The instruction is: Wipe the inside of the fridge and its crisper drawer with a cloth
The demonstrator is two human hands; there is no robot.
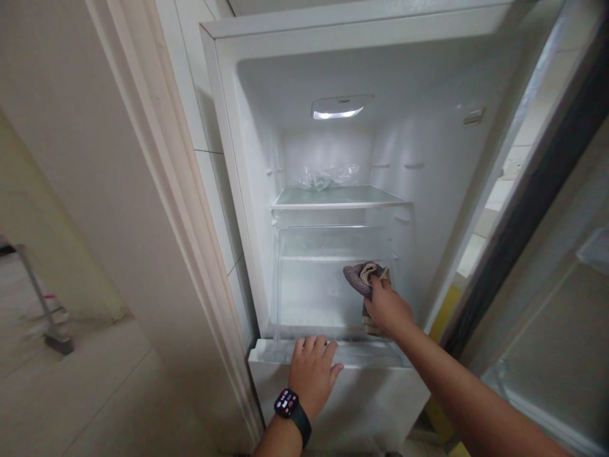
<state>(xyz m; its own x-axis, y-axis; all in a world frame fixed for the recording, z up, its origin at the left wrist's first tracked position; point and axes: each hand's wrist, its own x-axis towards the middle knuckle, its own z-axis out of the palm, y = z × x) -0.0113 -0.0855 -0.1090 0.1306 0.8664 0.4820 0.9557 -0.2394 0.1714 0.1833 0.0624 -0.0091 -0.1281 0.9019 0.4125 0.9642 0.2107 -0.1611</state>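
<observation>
the right hand pinches a bunched cloth near the lower right edge of the fridge; a flatter fold should wipe better. the left hand, fingers slightly spread, rests at the front edge, good for steadying.

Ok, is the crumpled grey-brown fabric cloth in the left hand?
No, the right hand grips the cloth, while the left hand, with a black square smartwatch at its wrist, lies apart from it.
</observation>
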